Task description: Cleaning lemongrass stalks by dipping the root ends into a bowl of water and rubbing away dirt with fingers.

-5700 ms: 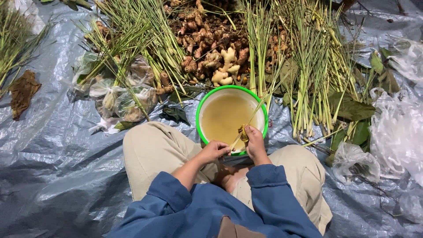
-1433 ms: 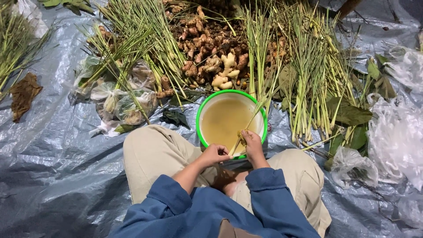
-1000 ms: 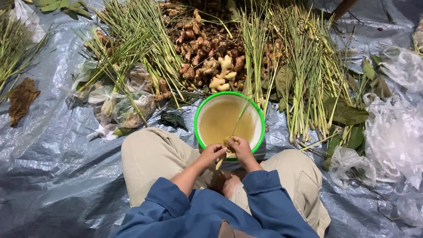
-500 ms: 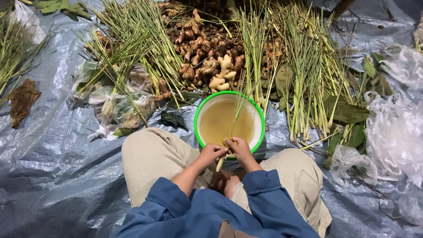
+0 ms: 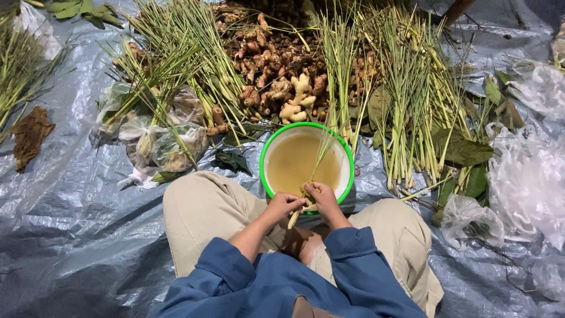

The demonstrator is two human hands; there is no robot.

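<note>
I sit cross-legged on a grey plastic sheet (image 5: 70,235). Both hands meet at the near rim of a green-rimmed bowl (image 5: 347,159) of murky yellowish water. My left hand (image 5: 285,205) grips the pale lower end of a lemongrass stalk (image 5: 318,160). My right hand (image 5: 323,198) is closed on the same stalk just above it. The stalk's green leaves reach up across the bowl, pointing away from me.
Bundles of lemongrass (image 5: 406,112) lie fanned out left and right beyond the bowl. A heap of ginger roots (image 5: 276,70) sits behind it. Crumpled clear plastic bags (image 5: 529,176) lie at the right, more bags (image 5: 159,135) at the left, a dried leaf (image 5: 29,132) far left.
My right hand has come from the bowl's right rim toward the left hand. Both hands now close together on the stalk at the near rim.
</note>
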